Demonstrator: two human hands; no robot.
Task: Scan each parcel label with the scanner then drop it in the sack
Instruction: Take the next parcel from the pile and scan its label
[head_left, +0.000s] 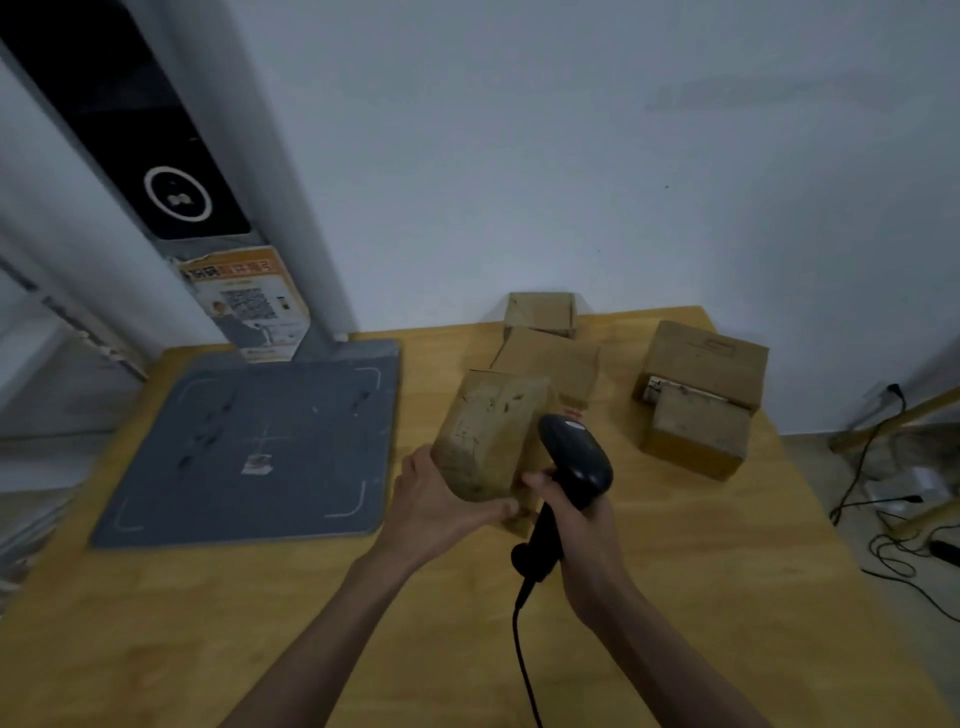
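My left hand (436, 499) grips a small brown cardboard parcel (488, 431) from below and lifts it above the wooden table (208, 623). My right hand (576, 525) holds a black corded scanner (574, 457) by its handle, its head right beside the parcel's right side. Further parcels lie behind: a flat one (550, 364), a small one (540, 312) at the table's back edge, and two boxes at the right (701, 364) (696, 431). No sack is in view.
A grey scale platform (249, 447) with a post and dark screen (135, 135) takes up the table's left part. The scanner's cable (524, 670) trails toward me. Cables and a plug (893, 519) lie on the floor at the right.
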